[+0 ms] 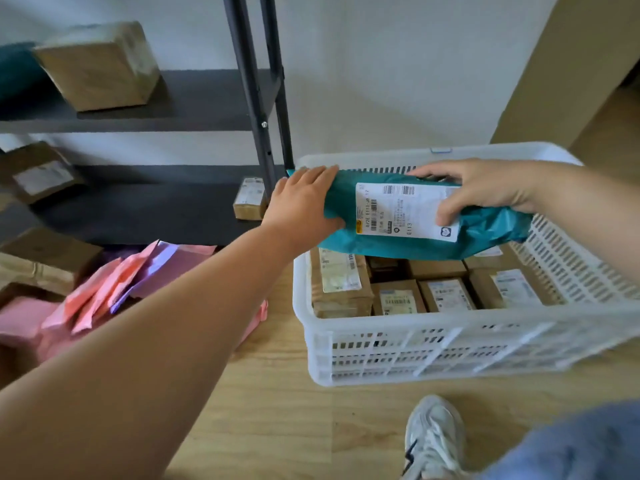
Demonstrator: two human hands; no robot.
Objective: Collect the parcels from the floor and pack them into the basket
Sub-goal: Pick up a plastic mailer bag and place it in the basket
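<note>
A teal plastic parcel [415, 242] with a white shipping label hangs above the white slotted basket [398, 351] on the wooden floor. My left hand [304, 206] grips its left end, thumb underneath. My right hand [485, 188] holds its right part, fingers over the top edge and thumb on the label. Inside the basket lie several brown cardboard parcels [341, 284] with white labels, packed side by side. A heap of pink and purple mailer bags [114, 289] lies on the floor at the left, partly hidden by my left forearm.
A dark metal shelf rack [256, 98] stands at the left with cardboard boxes [98, 65] on its shelves and a small box [249, 199] beside its leg. More brown boxes sit at the far left. My shoe [433, 441] is in front of the basket.
</note>
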